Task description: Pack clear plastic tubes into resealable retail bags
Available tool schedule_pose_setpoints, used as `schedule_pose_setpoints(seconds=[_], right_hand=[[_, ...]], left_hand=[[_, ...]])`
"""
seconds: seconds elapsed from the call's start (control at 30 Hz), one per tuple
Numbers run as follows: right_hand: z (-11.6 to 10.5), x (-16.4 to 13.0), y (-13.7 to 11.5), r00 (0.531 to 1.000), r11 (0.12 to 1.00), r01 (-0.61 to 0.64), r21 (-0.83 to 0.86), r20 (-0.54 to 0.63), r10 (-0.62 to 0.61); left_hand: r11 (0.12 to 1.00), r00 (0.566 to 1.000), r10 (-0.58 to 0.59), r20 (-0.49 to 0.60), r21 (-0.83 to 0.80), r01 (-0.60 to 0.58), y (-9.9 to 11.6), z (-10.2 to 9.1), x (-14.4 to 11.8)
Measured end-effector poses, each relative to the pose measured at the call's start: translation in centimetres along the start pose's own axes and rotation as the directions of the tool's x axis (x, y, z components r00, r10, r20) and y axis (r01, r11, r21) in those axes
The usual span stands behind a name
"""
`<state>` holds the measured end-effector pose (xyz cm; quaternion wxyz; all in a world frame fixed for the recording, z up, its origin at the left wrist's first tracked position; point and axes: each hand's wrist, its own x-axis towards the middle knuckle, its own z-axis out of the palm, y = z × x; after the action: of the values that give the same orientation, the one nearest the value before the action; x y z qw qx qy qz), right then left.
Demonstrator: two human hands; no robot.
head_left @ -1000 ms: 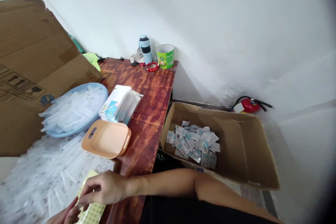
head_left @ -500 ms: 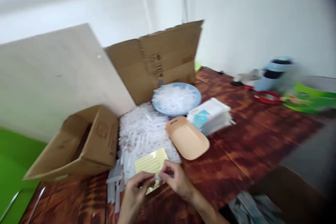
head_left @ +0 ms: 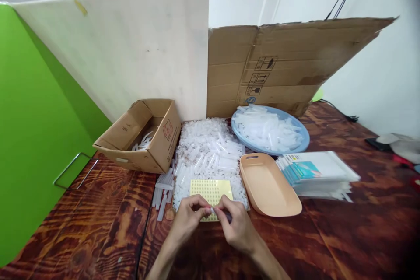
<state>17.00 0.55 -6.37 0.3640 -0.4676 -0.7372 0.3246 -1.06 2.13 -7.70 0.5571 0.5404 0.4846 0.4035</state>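
Note:
My left hand [head_left: 188, 218] and my right hand [head_left: 239, 226] meet fingertip to fingertip, both closed in a pinch. Between them is a small whitish piece [head_left: 212, 211], mostly covered by the fingers and too small to name. Just beneath lies a yellow sheet of small round stickers [head_left: 211, 187], its lower part partly hidden by my hands. The sheet rests on a wide heap of translucent plastic tubes [head_left: 210, 157]. Several loose tubes [head_left: 162, 192] lie on the wood to the left of my left hand.
An open cardboard box [head_left: 157, 153] with some white strips inside stands at left. On the right are a tan tray [head_left: 269, 188], a blue basin [head_left: 303, 140] heaped with tubes, and a stack of plastic packets [head_left: 324, 170]. A white board [head_left: 147, 52] and cardboard sheet [head_left: 295, 61] stand behind.
My view has swung to the left and steadied, so the box, heap and basin appear farther right. Both hands keep pinching together over the sticker sheet.

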Motion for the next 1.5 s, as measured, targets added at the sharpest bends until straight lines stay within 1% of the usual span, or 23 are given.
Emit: schedule_pose_setpoints(seconds=[0.1, 0.2, 0.27, 0.3, 0.33, 0.37, 0.4, 0.43, 0.47, 0.5, 0.57, 0.67, 0.77, 0.87, 0.93, 1.0, 1.1, 1.13, 1.2, 1.27, 1.4, 1.47, 1.5], right_hand=[[-0.4, 0.3, -0.5, 0.994, 0.987, 0.099, -0.128, 0.068, -0.091], [-1.2, 0.4, -0.8, 0.96, 0.924, 0.268, -0.273, 0.153, -0.234], [-2.0, 0.4, -0.6, 0.927, 0.883, 0.362, -0.298, 0.216, -0.307], [-2.4, 0.4, -0.4, 0.922, 0.883, 0.372, -0.286, 0.221, -0.317], [-2.8, 0.5, -0.1, 0.929, 0.897, 0.356, -0.261, 0.199, -0.311], [-3.1, 0.5, 0.3, 0.946, 0.921, 0.315, -0.227, 0.148, -0.287], [-3.3, 0.6, 0.7, 0.965, 0.948, 0.259, -0.183, 0.073, -0.25], [-3.5, 0.8, 1.1, 0.978, 0.97, 0.206, -0.129, -0.015, -0.21], [-3.6, 1.0, 1.5, 0.979, 0.983, 0.167, -0.073, -0.104, -0.174], [-3.7, 1.2, 1.8, 0.972, 0.989, 0.145, -0.026, -0.184, -0.148], [-3.9, 1.5, 2.2, 0.944, 0.99, 0.136, 0.02, -0.305, -0.123], [-4.1, 1.5, 2.4, 0.917, 0.991, 0.13, 0.019, -0.383, -0.113], [-4.4, 1.2, 2.8, 0.91, 0.993, 0.105, 0.044, -0.407, -0.078], [-4.4, 1.0, 3.2, 0.903, 0.995, 0.059, 0.081, -0.429, -0.019], [-4.3, 1.1, 3.4, 0.895, 0.994, 0.03, 0.103, -0.446, 0.019], [-4.1, 1.4, 3.6, 0.885, 0.992, 0.007, 0.129, -0.462, 0.054], [-3.6, 1.7, 3.7, 0.882, 0.984, -0.012, 0.175, -0.462, 0.093], [-3.4, 1.8, 3.7, 0.887, 0.982, -0.007, 0.189, -0.452, 0.094], [-3.2, 1.9, 3.7, 0.904, 0.977, 0.015, 0.211, -0.421, 0.077], [-3.0, 2.0, 3.6, 0.924, 0.971, 0.039, 0.236, -0.379, 0.055], [-2.6, 1.9, 3.4, 0.96, 0.952, 0.036, 0.303, -0.274, 0.051], [-2.2, 1.9, 3.3, 0.961, 0.929, -0.017, 0.369, -0.25, 0.117], [-2.0, 1.9, 3.3, 0.954, 0.907, -0.056, 0.418, -0.246, 0.172]], left_hand=[[0.997, 0.996, -0.038, 0.078, -0.067, 0.044, -0.4, -0.2, 0.2], [0.983, 0.983, -0.057, 0.175, -0.163, 0.086, 0.3, -0.3, -0.1], [0.988, 0.973, -0.058, 0.222, -0.129, 0.089, 1.4, -0.5, -0.2], [0.997, 0.968, -0.039, 0.249, -0.056, 0.055, 2.1, -0.6, 0.1], [0.998, 0.965, 0.001, 0.263, 0.068, -0.019, 2.8, -0.7, 0.7], [0.97, 0.964, 0.056, 0.258, 0.216, -0.114, 3.4, -0.9, 1.6], [0.907, 0.961, 0.122, 0.247, 0.366, -0.21, 3.9, -1.0, 2.9], [0.807, 0.96, 0.201, 0.194, 0.523, -0.275, 4.2, -1.1, 4.5], [0.749, 0.962, 0.247, 0.119, 0.607, -0.267, 4.3, -1.2, 6.4], [0.718, 0.961, 0.267, 0.066, 0.652, -0.244, 4.3, -1.2, 8.3], [0.664, 0.959, 0.282, 0.009, 0.72, -0.202, 3.7, -1.0, 12.1], [0.602, 0.96, 0.28, 0.002, 0.779, -0.177, 2.7, -0.3, 16.0], [0.572, 0.956, 0.294, 0.016, 0.798, -0.189, 2.1, 0.0, 17.4], [0.582, 0.945, 0.328, 0.006, 0.786, -0.207, 2.2, -0.3, 16.9], [0.613, 0.936, 0.351, 0.0, 0.756, -0.23, 2.5, -0.7, 15.6], [0.651, 0.929, 0.368, 0.026, 0.706, -0.278, 2.9, -0.7, 13.5], [0.702, 0.915, 0.385, 0.121, 0.606, -0.375, 3.4, -0.1, 9.6], [0.729, 0.907, 0.392, 0.156, 0.549, -0.409, 3.5, 0.2, 8.3], [0.806, 0.896, 0.406, 0.178, 0.393, -0.443, 3.5, 1.0, 6.3], [0.861, 0.906, 0.395, 0.15, 0.284, -0.423, 3.1, 1.6, 5.2], [0.915, 0.958, 0.278, 0.067, 0.286, -0.285, 2.2, 2.4, 4.6], [0.921, 0.972, 0.229, 0.044, 0.312, -0.231, 1.8, 2.5, 4.5], [0.914, 0.97, 0.239, 0.042, 0.329, -0.239, 1.7, 2.5, 4.4]])
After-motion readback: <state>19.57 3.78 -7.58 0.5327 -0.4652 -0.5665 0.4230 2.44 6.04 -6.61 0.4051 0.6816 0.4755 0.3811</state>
